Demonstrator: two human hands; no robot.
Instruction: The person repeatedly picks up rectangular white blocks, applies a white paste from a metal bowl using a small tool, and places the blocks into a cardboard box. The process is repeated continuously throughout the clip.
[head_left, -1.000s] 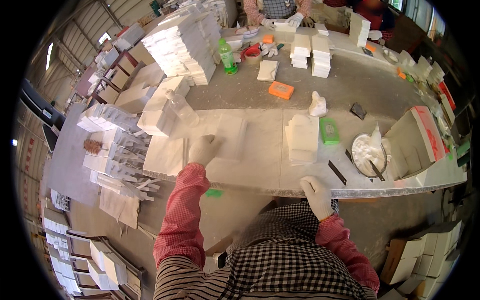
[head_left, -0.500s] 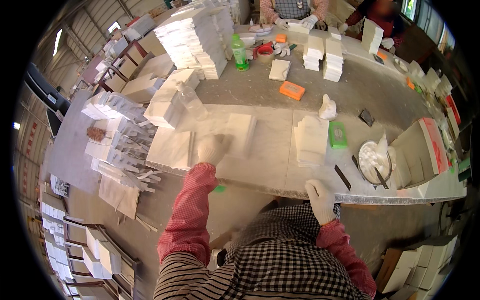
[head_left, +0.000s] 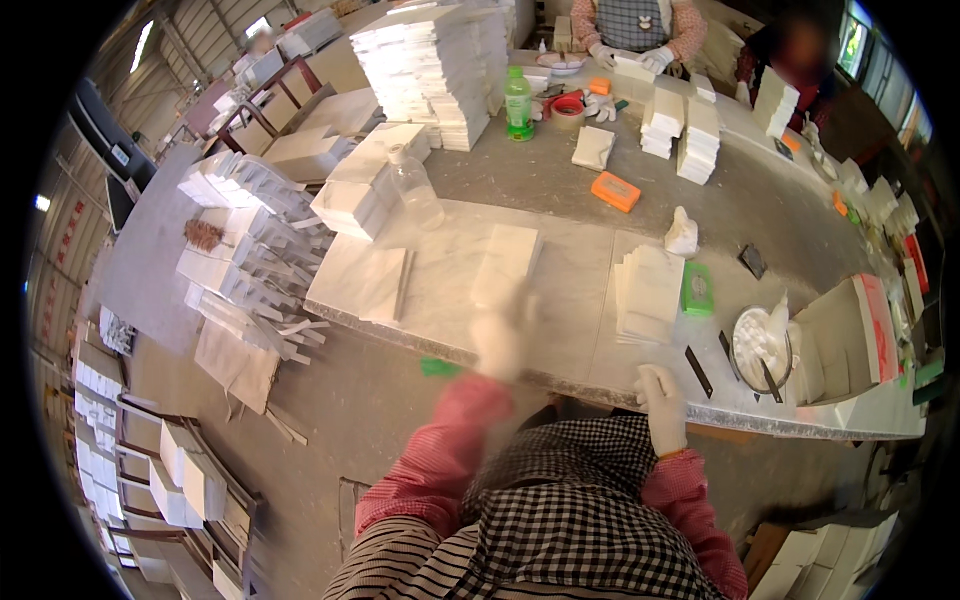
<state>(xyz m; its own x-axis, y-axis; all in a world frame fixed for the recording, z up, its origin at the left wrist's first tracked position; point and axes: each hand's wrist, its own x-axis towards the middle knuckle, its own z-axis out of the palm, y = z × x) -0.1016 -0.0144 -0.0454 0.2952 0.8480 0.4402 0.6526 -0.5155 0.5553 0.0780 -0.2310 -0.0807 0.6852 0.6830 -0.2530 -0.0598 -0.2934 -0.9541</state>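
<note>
My left hand, in a white glove, is blurred by motion over the marble slab's front edge. It is at the near end of a stack of white tiles; its fingers are smeared. My right hand, also gloved, rests at the table's front edge with its fingers curled in; whatever they hold, if anything, is hidden. To the left lie more flat white tiles, slightly fanned at one side. A further fanned stack of tiles lies beyond my right hand, beside a green box.
A bowl of white paste with a blade in it stands at the right, near a dark metal strip and an open carton. A clear bottle, a green bottle and tall tile stacks stand behind. Two people work across the table.
My left hand has moved right and toward me, from between the left and middle tiles to the middle stack's near end. My right hand stays at the table edge. The whole view has shifted.
</note>
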